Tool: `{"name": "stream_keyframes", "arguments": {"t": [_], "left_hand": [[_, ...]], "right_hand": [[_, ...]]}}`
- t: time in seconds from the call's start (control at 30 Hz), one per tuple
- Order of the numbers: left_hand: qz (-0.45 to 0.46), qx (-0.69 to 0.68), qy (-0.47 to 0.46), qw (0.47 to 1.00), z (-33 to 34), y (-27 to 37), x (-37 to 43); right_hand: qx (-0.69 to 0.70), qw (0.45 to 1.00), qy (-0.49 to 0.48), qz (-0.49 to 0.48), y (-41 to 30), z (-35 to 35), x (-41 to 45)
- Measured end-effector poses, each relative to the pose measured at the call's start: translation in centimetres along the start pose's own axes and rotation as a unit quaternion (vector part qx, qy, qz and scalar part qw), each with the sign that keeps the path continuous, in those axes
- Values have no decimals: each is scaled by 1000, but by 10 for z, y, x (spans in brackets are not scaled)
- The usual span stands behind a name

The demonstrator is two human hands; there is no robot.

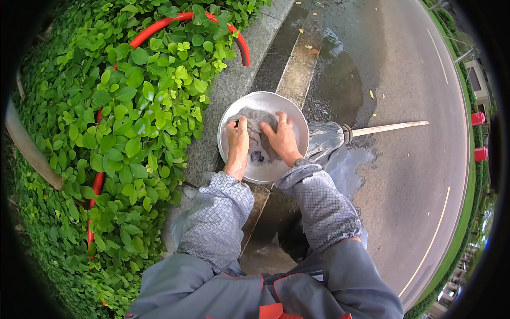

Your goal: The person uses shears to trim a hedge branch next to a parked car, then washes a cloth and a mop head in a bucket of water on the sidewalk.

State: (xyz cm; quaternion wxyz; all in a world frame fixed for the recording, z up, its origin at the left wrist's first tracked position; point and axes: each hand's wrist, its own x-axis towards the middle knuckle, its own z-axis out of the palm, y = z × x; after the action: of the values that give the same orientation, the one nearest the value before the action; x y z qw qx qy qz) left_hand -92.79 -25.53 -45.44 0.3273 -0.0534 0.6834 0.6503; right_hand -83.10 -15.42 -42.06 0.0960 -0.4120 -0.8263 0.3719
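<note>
A round, light metal basin (261, 175) stands by the stone kerb before me, with whitish, sudsy water in it. A wet grey cloth (259, 127) lies bunched inside. My left hand (238, 139) grips the cloth at its left side, thumb and fingers bent around a fold. My right hand (282, 137) presses on the cloth's right side with its fingers spread; whether it pinches any of it I cannot tell. A small dark patch (257, 156) shows between my wrists, in the suds. Patterned sleeve covers reach to both wrists.
Right of the basin, a mop with grey cloth strips (324, 137) and a wooden handle (392, 128) lies on the wet road. A leafy hedge (131, 139) with a red hose (159, 27) borders the stone kerb (227, 85) at left. Puddles (338, 79) and fallen leaves dot the asphalt.
</note>
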Motion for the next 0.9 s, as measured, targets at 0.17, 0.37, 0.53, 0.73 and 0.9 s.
{"name": "stream_keyframes", "arguments": {"t": [0.17,0.37,0.53,0.73,0.9], "left_hand": [[70,63,49,994,30,-15,-26],[-216,-339,-210,891,12,17,-27],[-174,-405,-195,876,39,-5,-28],[-205,-271,-108,934,36,-6,-18],[-179,-206,-74,959,47,19,-42]], "right_hand": [[-149,983,-100,42,37,5,15],[125,988,-75,-54,-36,-31,-36],[3,995,-14,-100,-52,-31,-43],[-34,998,10,-46,-20,-11,-17],[-105,994,-6,-16,-34,-21,-5]]}}
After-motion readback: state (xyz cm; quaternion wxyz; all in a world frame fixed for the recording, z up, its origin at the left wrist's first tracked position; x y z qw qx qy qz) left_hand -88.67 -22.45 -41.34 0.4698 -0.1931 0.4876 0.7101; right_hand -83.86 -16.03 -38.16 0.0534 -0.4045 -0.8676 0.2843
